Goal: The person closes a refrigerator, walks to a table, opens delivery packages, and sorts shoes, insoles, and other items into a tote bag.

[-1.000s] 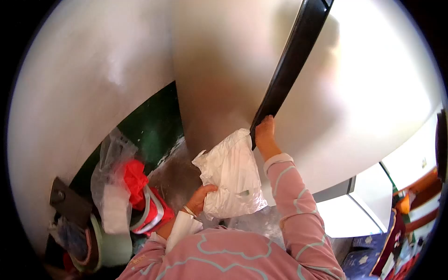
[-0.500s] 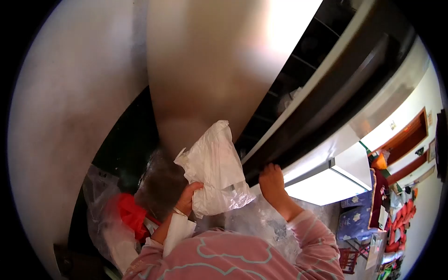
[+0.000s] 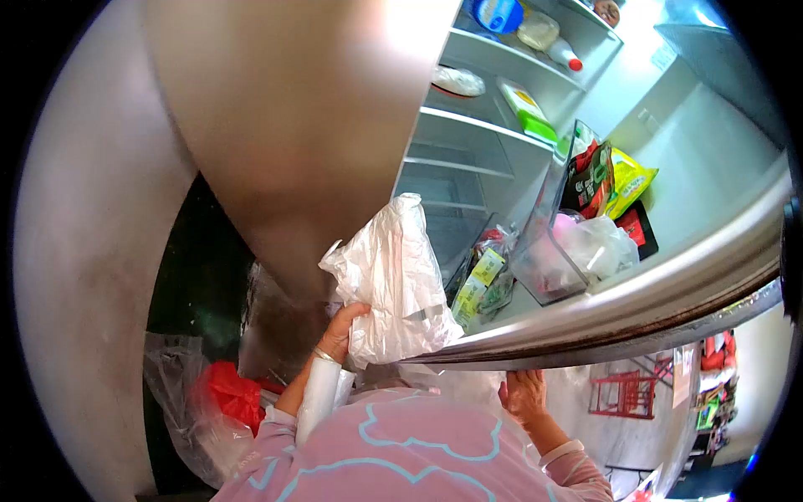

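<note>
Left hand [image 3: 341, 329], just below center, pinches the white plastic bag [image 3: 393, 284] by its left edge; bag at center, in front of open fridge shelves [image 3: 458, 163]. Right hand [image 3: 525, 396], toward 4 o'clock, at lower edge of fridge door [image 3: 669, 322], fingers together; grip unclear. Red bag [image 3: 232, 393] at 8 o'clock.

In front of you, the bag [image 3: 393, 284] is thin, crinkled white plastic with a soft sheen. The drawer [image 3: 548, 243] is clear, glossy plastic, and the yellow packet [image 3: 629, 182] looks shiny and creased. Your shirt [image 3: 401, 443] is matt cloth. The red bag [image 3: 230, 393] is wrinkled, thin plastic; the large panel [image 3: 284, 125] looks smooth, with a blurred gloss.
</note>
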Motion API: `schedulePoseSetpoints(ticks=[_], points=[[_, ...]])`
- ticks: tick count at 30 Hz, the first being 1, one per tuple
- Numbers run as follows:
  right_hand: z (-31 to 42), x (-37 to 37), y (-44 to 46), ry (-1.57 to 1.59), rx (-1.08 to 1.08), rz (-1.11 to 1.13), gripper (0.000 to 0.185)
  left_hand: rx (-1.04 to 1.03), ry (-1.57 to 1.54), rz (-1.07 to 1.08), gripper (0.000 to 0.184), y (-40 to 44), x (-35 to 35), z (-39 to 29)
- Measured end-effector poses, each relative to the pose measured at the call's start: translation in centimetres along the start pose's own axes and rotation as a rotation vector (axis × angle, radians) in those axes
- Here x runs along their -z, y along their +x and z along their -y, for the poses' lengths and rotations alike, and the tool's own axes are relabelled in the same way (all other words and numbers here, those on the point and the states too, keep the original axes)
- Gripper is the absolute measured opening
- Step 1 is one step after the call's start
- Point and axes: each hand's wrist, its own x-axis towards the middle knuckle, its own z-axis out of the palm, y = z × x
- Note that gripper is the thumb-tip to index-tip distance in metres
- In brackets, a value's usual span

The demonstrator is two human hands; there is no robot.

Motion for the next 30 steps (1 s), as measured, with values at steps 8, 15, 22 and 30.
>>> schedulePoseSetpoints(ticks=[8, 15, 22, 30], points=[[2.8, -3.7, -5.2, 0.445, -0.464, -0.335, 0.053, 0.169, 0.003, 0.029, 0.051, 1.1, 0.2, -2.3], [2.6, -6.8, -6.2, 1.163, -0.880, -0.623, 0.032, 0.184, 0.110, -0.013, 0.048, 0.3, -2.4, -5.1], [3.7, -4.3, -5.3, 1.237, -0.935, -0.771, 0.030, 0.163, 0.167, 0.036, 0.034, 1.0, -2.9, -6.8], [5.1, -1.2, -5.4, 1.339, -0.952, -0.909, 0.026, 0.151, 0.151, 0.045, 0.032, 1.4, -6.8, -12.0]])
